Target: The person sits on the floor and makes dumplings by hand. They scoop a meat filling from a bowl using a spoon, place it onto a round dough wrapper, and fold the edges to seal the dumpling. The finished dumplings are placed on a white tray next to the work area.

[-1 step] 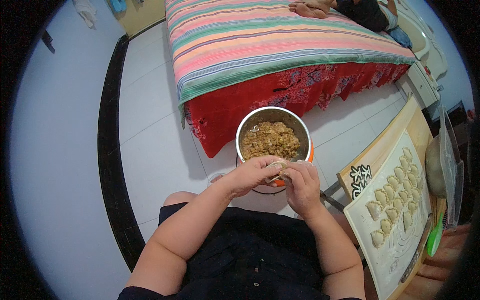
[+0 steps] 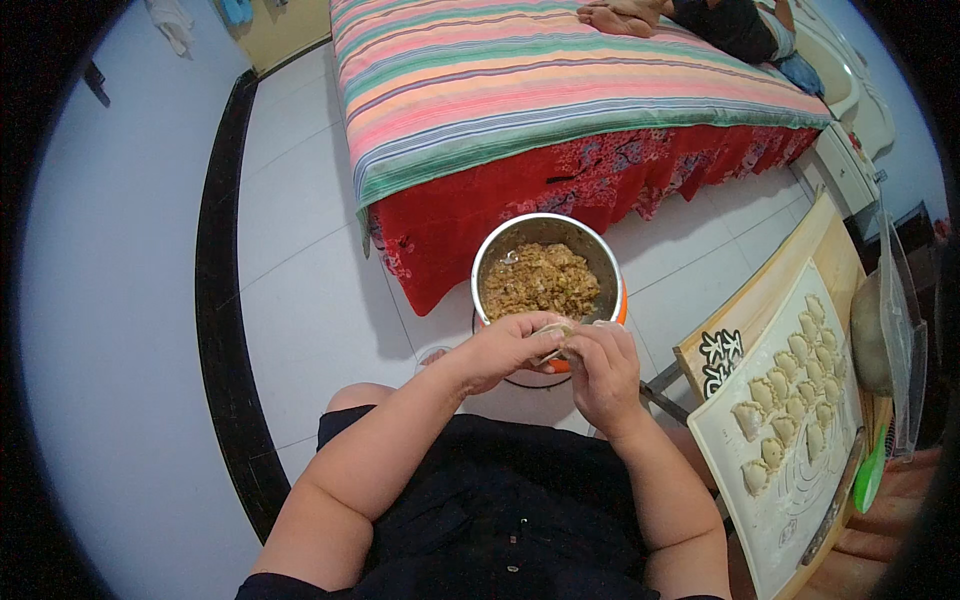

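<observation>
One bed [image 2: 520, 80], spread with a striped cover above a red floral skirt, fills the far side of the room, with a person in dark clothing [image 2: 730, 25] lying at its upper right, bare feet toward the left. Facing it, a worker in black [image 2: 500, 510] reaches both bare forearms forward. To the right stands a wooden counter [image 2: 770, 288], which carries a pale, flour-dusted mat [image 2: 722, 440]. Directly ahead of the worker, near the foot of the bed, a round metal bowl [image 2: 545, 230] rests above something orange [image 2: 562, 366] and holds a brown, chunky filling [image 2: 545, 280]. Just in front of the bowl's near rim, two hands meet: the left hand [image 2: 500, 352] curls its fingers round a small piece of dough [image 2: 548, 338], while the right hand [image 2: 605, 380] pinches at the dough's right side, its fingers hiding part of it. At the right edge of the counter, beside the mat, lies a bright green utensil [image 2: 872, 475]. Smallest are the pale dumplings [image 2: 771, 452], crimped along their edges and set in slanting rows across the mat, some near enough to touch their neighbours.
</observation>
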